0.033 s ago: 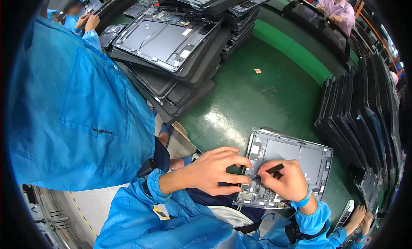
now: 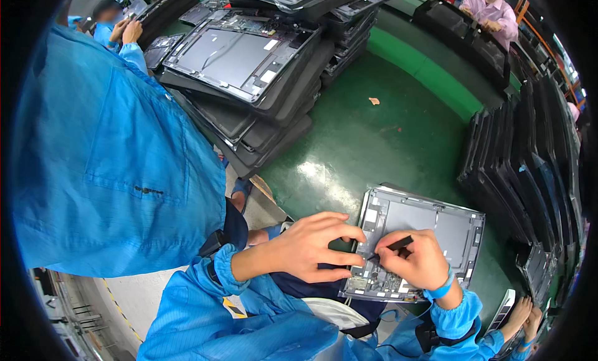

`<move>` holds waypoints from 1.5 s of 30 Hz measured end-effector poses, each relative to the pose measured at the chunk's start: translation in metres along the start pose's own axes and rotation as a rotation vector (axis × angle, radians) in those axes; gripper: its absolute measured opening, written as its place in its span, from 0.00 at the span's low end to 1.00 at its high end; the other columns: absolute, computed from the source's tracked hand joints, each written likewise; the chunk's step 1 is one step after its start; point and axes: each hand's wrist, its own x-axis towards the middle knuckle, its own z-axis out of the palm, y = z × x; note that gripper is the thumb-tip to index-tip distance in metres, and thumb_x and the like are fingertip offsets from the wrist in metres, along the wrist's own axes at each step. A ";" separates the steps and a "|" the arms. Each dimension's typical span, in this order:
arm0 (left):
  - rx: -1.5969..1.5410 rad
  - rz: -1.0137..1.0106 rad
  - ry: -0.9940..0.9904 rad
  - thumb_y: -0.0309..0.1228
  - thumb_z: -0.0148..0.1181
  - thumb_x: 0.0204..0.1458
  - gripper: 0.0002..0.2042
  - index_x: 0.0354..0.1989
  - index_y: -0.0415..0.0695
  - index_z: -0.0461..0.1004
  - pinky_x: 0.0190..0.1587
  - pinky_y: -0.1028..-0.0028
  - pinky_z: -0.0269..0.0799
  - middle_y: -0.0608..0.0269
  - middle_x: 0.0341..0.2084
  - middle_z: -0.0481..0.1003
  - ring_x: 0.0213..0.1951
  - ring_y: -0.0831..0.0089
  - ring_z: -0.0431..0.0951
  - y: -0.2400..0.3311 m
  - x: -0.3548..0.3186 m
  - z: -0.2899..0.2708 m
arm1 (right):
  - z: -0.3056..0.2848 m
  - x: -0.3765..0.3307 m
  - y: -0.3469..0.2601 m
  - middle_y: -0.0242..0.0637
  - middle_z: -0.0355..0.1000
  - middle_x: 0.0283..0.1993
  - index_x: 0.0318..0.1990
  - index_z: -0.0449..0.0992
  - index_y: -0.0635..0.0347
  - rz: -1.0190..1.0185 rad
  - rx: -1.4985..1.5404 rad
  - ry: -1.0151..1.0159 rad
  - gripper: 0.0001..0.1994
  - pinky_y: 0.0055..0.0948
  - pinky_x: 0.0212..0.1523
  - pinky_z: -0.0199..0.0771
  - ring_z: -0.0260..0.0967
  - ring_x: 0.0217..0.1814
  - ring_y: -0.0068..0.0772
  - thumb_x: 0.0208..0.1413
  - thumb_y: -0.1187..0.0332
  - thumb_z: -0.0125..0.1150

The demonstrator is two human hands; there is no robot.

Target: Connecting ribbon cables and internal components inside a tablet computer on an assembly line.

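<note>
Little changed: your right hand [image 2: 417, 259] gripped the slim black tool [image 2: 402, 243], left hand [image 2: 309, 247] splayed at the rectangular grey casing [image 2: 406, 217], work seemingly mid-step.

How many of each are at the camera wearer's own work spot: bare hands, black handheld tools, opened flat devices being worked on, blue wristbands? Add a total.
Bare hands: 2 (left hand, right hand)
Black handheld tool: 1
Opened flat device: 1
Blue wristband: 1
Total: 5
</note>
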 end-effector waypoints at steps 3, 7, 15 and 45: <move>-0.003 -0.005 0.028 0.38 0.67 0.49 0.13 0.44 0.55 0.81 0.59 0.54 0.71 0.62 0.49 0.73 0.42 0.62 0.78 0.002 0.002 -0.001 | 0.002 -0.003 0.002 0.39 0.77 0.27 0.36 0.81 0.64 -0.072 -0.023 -0.013 0.05 0.25 0.25 0.73 0.74 0.24 0.27 0.52 0.75 0.66; 0.009 -0.002 0.036 0.37 0.69 0.47 0.14 0.44 0.58 0.83 0.57 0.54 0.72 0.61 0.49 0.74 0.42 0.62 0.79 -0.002 0.001 0.000 | 0.002 -0.002 0.010 0.40 0.75 0.27 0.36 0.80 0.64 -0.223 -0.039 0.001 0.05 0.27 0.26 0.74 0.74 0.24 0.32 0.51 0.77 0.65; -0.047 -0.081 0.205 0.33 0.71 0.43 0.18 0.46 0.51 0.82 0.58 0.55 0.71 0.55 0.52 0.73 0.54 0.53 0.73 -0.004 0.007 -0.006 | -0.002 -0.008 0.009 0.38 0.76 0.27 0.36 0.80 0.65 -0.155 0.086 0.109 0.03 0.27 0.30 0.75 0.76 0.28 0.28 0.53 0.77 0.63; 0.128 -0.096 0.074 0.41 0.67 0.51 0.17 0.46 0.48 0.76 0.55 0.59 0.71 0.56 0.52 0.71 0.51 0.55 0.75 -0.031 0.034 -0.017 | -0.026 0.045 0.020 0.41 0.81 0.34 0.40 0.81 0.69 -0.150 0.084 0.110 0.07 0.22 0.35 0.80 0.81 0.34 0.25 0.57 0.74 0.63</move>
